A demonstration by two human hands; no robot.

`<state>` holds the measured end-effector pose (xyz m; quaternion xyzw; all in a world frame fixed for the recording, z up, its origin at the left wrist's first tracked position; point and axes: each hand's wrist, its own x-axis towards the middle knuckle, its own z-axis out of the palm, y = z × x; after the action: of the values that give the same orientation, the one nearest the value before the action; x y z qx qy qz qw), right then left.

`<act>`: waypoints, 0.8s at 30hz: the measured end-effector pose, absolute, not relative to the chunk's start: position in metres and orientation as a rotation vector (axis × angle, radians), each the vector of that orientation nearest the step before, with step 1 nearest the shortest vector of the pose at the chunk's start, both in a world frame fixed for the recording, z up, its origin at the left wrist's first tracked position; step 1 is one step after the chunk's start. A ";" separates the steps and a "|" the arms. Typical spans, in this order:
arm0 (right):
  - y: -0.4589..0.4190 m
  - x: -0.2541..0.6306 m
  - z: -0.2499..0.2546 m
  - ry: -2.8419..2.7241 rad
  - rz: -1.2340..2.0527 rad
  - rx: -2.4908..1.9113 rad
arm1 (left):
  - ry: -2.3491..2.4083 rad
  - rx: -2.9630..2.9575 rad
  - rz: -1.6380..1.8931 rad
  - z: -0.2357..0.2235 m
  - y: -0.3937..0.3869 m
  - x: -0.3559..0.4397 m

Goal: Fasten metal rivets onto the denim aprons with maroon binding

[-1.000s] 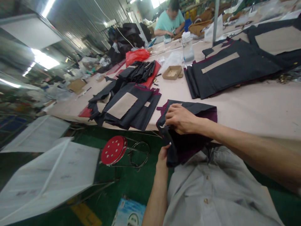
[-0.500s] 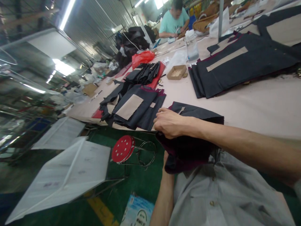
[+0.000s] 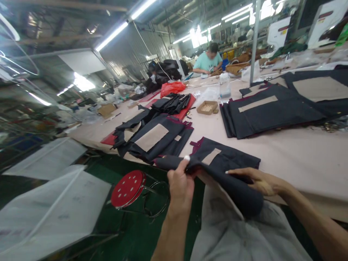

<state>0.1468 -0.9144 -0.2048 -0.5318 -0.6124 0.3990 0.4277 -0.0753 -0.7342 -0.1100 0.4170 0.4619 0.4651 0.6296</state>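
A dark fabric piece (image 3: 233,190) with a pale underside bends over the table's front edge toward my lap. My left hand (image 3: 181,181) grips its edge at the left end, thumb on top and fingers underneath. At the right, my right hand (image 3: 259,180) lies against the cloth with one finger stretched out along it; its other fingers are partly hidden by the fold. Just behind, dark fabric with a tan strip (image 3: 211,156) and purple edging rests on the table. Whether it joins the held piece I cannot tell.
Dark panels with tan patches (image 3: 152,137) are stacked at left, more panels (image 3: 277,112) at right. A small cardboard box (image 3: 207,107) of tiny parts and a clear bottle (image 3: 224,87) stand behind. A red stool (image 3: 128,188) is below; a co-worker (image 3: 208,62) sits across.
My right hand has left the cloth's left end and moved right. My left hand has risen from below and now holds the left edge. The fabric has been turned, showing its pale underside.
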 end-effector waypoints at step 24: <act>-0.884 0.160 -0.269 -1.062 -0.289 -2.164 | 1.479 1.501 1.306 -0.239 -0.729 -0.072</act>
<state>0.1605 -0.8840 -0.2693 -0.8352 -0.4099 -0.1116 0.3492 -0.0716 -0.7293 -0.2393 0.5726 0.5641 0.4983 0.3250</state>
